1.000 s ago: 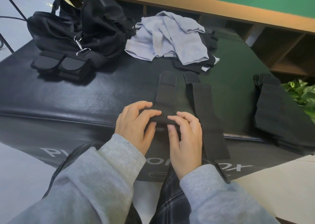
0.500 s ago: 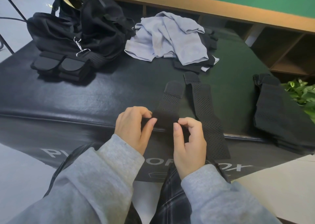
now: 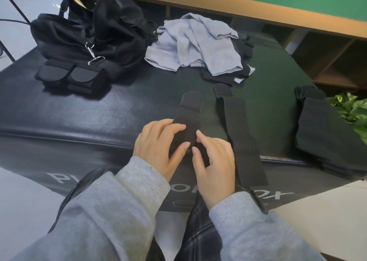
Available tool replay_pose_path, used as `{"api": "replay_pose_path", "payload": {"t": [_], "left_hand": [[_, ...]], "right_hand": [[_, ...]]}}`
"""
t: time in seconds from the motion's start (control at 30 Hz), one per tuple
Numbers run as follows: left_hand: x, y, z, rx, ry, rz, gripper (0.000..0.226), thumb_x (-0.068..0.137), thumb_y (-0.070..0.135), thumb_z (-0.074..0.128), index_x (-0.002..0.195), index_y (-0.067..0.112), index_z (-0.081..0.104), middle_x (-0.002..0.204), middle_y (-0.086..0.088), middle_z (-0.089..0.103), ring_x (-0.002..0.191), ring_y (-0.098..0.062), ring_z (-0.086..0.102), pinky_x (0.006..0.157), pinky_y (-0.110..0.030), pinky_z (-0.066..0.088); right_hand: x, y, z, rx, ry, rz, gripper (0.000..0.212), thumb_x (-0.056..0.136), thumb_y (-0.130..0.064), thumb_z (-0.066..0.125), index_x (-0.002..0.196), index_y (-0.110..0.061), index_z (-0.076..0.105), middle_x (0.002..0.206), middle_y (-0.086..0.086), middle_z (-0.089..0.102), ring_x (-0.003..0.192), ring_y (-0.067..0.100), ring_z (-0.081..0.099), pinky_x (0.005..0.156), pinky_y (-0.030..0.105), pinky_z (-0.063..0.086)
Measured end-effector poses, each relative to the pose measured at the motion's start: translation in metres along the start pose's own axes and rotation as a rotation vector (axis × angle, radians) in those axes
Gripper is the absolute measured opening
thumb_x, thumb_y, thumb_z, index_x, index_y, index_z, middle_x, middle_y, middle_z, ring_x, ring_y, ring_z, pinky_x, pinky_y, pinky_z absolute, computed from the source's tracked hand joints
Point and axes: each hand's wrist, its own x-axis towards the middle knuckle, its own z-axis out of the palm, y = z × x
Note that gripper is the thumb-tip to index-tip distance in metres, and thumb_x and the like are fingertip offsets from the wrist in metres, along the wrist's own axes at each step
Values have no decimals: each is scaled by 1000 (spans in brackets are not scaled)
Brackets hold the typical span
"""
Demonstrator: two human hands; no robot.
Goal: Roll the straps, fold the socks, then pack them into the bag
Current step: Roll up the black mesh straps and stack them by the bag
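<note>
A black perforated strap (image 3: 189,111) lies in front of me, its near end rolled up. My left hand (image 3: 158,147) and my right hand (image 3: 213,161) both grip that roll, fingers curled over it. A second perforated strap (image 3: 242,137) lies flat just to the right. Grey socks (image 3: 194,44) are heaped over black ones (image 3: 218,78) at the back. The black bag (image 3: 95,28) stands open at the back left. Two rolled straps (image 3: 69,76) sit in front of it.
Everything rests on a black padded box (image 3: 89,111) whose front edge runs under my hands. A folded black cloth pile (image 3: 325,133) lies at the right edge beside a green plant (image 3: 353,109). A wooden shelf (image 3: 327,58) stands behind.
The roll has advanced along the strap, so the flat part is shorter and its far tab lies closer to me. Both hands shifted slightly forward on the roll.
</note>
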Motion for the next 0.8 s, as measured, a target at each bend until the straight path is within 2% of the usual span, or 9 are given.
{"api": "replay_pose_path", "payload": {"t": [0.17, 0.27, 0.37, 0.47, 0.57, 0.73, 0.8], "left_hand": [[0, -2, 2, 87, -46, -2, 39, 81, 52, 47, 113, 30, 50, 127, -3, 55, 114, -19, 42, 86, -39, 43], [0, 0, 3, 118, -49, -21, 42, 79, 52, 48, 111, 26, 59, 128, -5, 55, 115, -20, 41, 87, -40, 42], [-1, 3, 4, 144, -12, -41, 37, 79, 47, 48, 106, 26, 62, 125, -6, 56, 117, -22, 40, 89, -43, 41], [-1, 6, 5, 189, 34, -62, 30, 77, 42, 48, 99, 29, 65, 121, -6, 59, 122, -25, 38, 96, -43, 29], [-1, 6, 3, 209, 35, -87, 29, 77, 40, 47, 96, 31, 66, 115, -3, 62, 123, -23, 39, 100, -44, 21], [0, 0, -7, 137, -8, -38, 29, 74, 38, 46, 92, 30, 67, 110, 0, 64, 117, -19, 42, 97, -38, 23], [0, -4, -12, 115, -38, -9, 30, 72, 39, 46, 91, 31, 68, 110, 2, 65, 115, -17, 44, 95, -37, 24]], "right_hand": [[0, -1, 1, -52, -8, -24, 35, 90, -26, 45, 117, -16, 66, 105, -8, 65, 103, 13, 47, 89, 21, 31], [-1, -3, 1, -60, -30, -20, 35, 91, -26, 43, 116, -19, 67, 105, -9, 64, 103, 13, 47, 89, 23, 34], [-1, -3, 0, -50, -32, -3, 32, 90, -26, 44, 113, -21, 67, 107, -10, 63, 105, 11, 47, 92, 20, 32], [0, -5, -2, -3, -9, 29, 31, 88, -25, 47, 113, -19, 63, 115, -6, 61, 109, 10, 49, 97, 18, 32], [1, -8, -3, 73, 29, 92, 32, 87, -27, 47, 114, -14, 58, 127, -2, 53, 116, 3, 41, 102, 9, 24], [0, -14, -6, 150, 55, 161, 34, 87, -30, 46, 116, -15, 56, 141, -1, 37, 127, -6, 28, 105, 10, 23], [0, -16, -7, 144, 32, 179, 33, 89, -27, 47, 118, -16, 57, 144, 2, 35, 126, -14, 23, 103, 4, 17]]}}
